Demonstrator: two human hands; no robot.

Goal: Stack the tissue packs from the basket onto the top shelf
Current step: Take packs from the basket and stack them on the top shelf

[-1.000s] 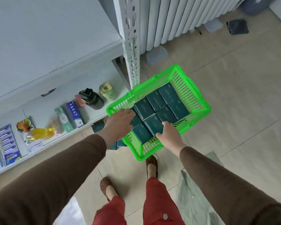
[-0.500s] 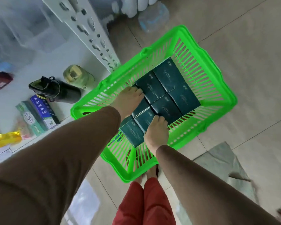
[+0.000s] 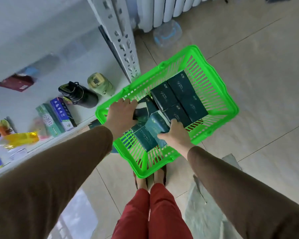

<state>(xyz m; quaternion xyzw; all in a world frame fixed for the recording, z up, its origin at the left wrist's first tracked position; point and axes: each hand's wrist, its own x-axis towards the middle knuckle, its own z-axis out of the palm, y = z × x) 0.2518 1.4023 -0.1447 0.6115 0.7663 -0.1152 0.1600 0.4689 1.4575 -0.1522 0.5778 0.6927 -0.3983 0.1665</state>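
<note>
Hands reach down into the green basket (image 3: 219,94) on the floor, both arms stretched forward in brown sleeves. Left hand (image 3: 120,112) curls its fingers over a dark tissue pack (image 3: 143,107) tilted on edge. Right hand (image 3: 175,133) grips another tilted pack (image 3: 155,125). Four more packs (image 3: 178,95) lie flat in the basket's far half.

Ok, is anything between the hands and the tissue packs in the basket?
Nothing visible: the left hand already grips one tilted pack and the right hand grips another tissue pack, both inside the open-topped green basket.
</note>
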